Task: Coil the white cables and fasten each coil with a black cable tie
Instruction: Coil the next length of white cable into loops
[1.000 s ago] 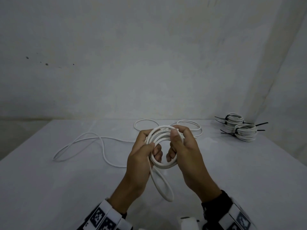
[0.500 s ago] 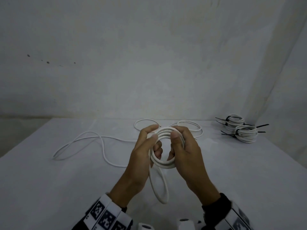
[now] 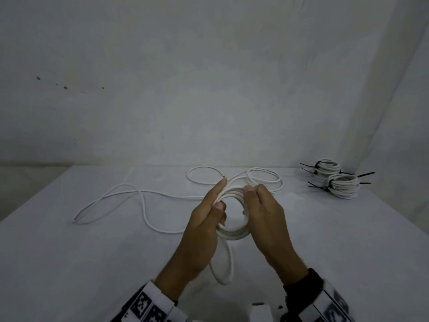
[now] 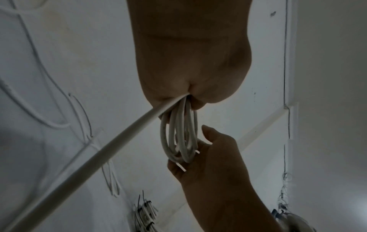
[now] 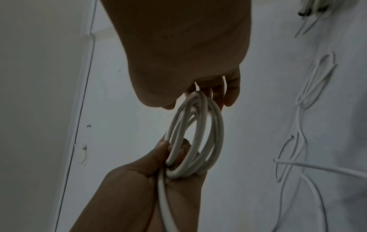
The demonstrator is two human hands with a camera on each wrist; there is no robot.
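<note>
Shorter hanging cable loop (image 3: 222, 268) than before

The dangling cable loop (image 3: 223, 268) below the hands has shortened.

Open tabletop (image 3: 325, 240) on the right side and near left, easy reach w/ either hand. Loose cable (image 3: 144, 205) snakes across the left-middle and loops at the back. Two tied coils (image 3: 336, 182) sit in the far right corner by the wall (image 3: 209, 89).
</note>
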